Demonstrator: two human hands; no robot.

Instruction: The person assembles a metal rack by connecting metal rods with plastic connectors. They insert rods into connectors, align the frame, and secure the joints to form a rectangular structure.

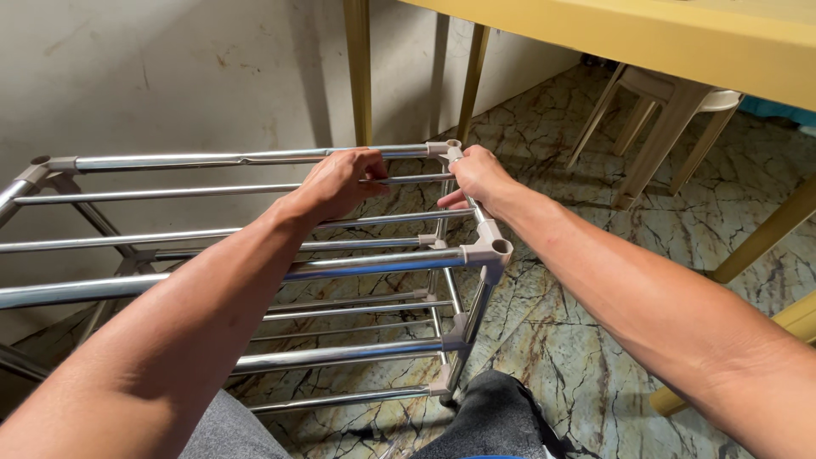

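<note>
Step in hand, as judged: seating the far top tube of the metal shoe rack [255, 280] into its corner joint. Nearest the body, grey trousered knees [489, 416] sit below the rack's near rail. Beyond, the left hand [340, 183] curls closed around the far tube [212, 159]; just right of it, the right hand [478, 177] clamps the grey plastic corner connector [449, 150] (fingers mostly hidden). The next move probably calls for steady inward pressure along the tube. Under both hands lies marbled floor tile [552, 340]; past them stand a stained wall [170, 68] and yellow table legs [359, 72], with a beige plastic chair [663, 127] to the right.
</note>
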